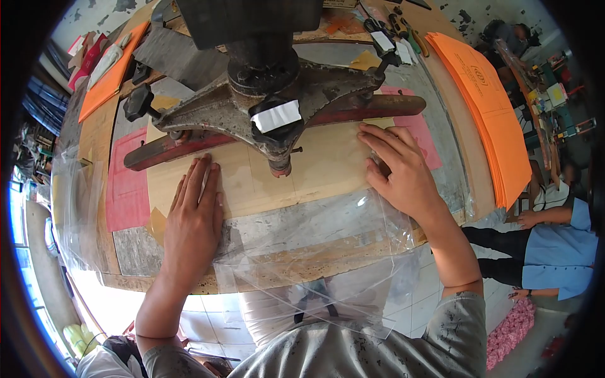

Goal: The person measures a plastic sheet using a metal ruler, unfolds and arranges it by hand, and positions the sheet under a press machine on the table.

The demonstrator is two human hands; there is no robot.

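Observation:
A cream sheet (pixel 277 196) lies on the grey work plate, partly hidden by a metal press head (pixel 208 106) with a long dark-red bar (pixel 331 114). My left hand (pixel 196 208) rests flat on the left part of the sheet, fingers stretched toward the bar. On the right part, my right hand (pixel 397 164) touches the sheet with its fingers extended and its thumb apart. Pink sheets (pixel 126 183) show at both ends of the cream one. Clear plastic film (pixel 302 242) hangs over the table's front edge.
A stack of printed orange sheets (pixel 485 107) lies at the right, and another orange sheet (pixel 107 82) at the left. Pliers and small tools (pixel 403 28) sit at the back right. A person in a light-blue shirt (pixel 561 252) is at the right, beside a pink heap (pixel 510 331).

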